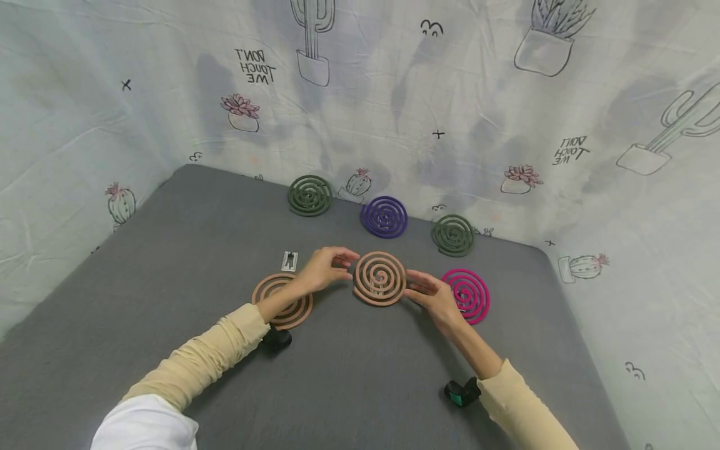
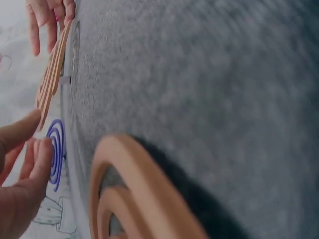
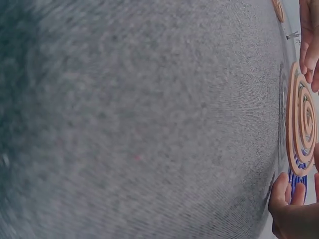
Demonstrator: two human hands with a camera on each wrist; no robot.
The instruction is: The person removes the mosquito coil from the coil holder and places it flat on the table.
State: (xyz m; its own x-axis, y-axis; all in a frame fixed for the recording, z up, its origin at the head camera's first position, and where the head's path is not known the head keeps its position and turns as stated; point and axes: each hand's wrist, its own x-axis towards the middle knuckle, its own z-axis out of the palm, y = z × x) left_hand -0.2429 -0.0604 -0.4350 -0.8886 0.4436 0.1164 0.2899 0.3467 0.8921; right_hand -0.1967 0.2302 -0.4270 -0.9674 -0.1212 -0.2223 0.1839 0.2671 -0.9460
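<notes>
Between the two hands, an orange-brown mosquito coil (image 1: 380, 279) faces the head camera, raised above the table. My right hand (image 1: 435, 299) pinches its right edge. At the coil's left edge is my left hand (image 1: 326, 269), its thumb and fingers parted and slightly bent; whether a fingertip touches is unclear. Part of a small metal stand shows through the coil's rings. Below my left forearm, a second orange-brown coil (image 1: 304, 306) is partly covered by that arm. A white flat coil stand (image 1: 289, 261) lies just beyond it. The pink coil (image 1: 475, 297) is partly behind my right hand.
Toward the back edge of the grey table (image 1: 360, 375) are a green coil (image 1: 310, 195), a blue-purple coil (image 1: 384, 217) and another green coil (image 1: 453, 235). A printed cloth (image 1: 360, 94) hangs around the table. Black straps with cameras are on both wrists.
</notes>
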